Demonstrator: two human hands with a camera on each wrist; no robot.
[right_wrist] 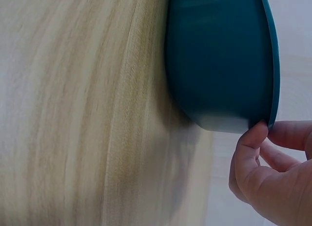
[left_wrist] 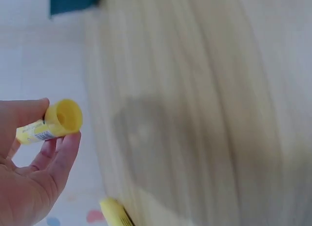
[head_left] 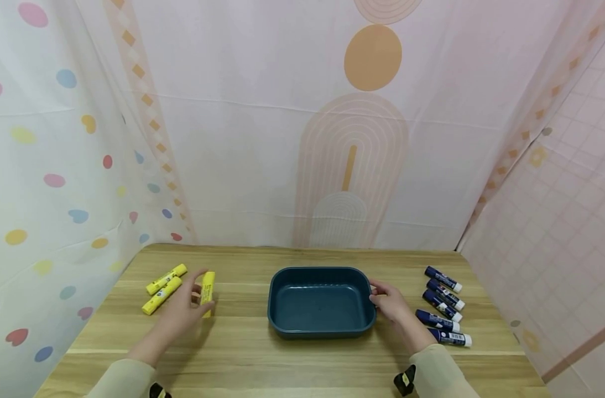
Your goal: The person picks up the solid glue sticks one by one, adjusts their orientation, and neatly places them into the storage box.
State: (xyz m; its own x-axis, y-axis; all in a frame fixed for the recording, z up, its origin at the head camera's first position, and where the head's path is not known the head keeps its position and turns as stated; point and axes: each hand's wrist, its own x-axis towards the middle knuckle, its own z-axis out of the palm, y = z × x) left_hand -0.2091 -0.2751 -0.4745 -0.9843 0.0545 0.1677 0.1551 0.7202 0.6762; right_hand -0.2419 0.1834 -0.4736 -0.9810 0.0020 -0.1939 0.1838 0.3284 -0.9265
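In the head view, the fingers (head_left: 198, 275) of the left hand (head_left: 187, 303) pinch a yellow tube (head_left: 207, 290) by its two ends, to the left of the teal bin (head_left: 322, 304) and well apart from it. The right hand (head_left: 391, 303) pinches the bin's right rim. Further left of the bin, past the left hand, two more yellow tubes (head_left: 159, 298) lie side by side on the worktop (head_left: 243, 365); to the bin's right, beyond the right hand, lie five dark-blue tubes (head_left: 437, 320) with white caps. A patterned curtain (head_left: 233, 166) hangs behind the bin.

In the left wrist view, thumb and fingertips grip the yellow tube, its hollow end and barcode showing, apart from the bin's corner.

In the right wrist view, the right thumb and fingers pinch the bin's rim at its end.
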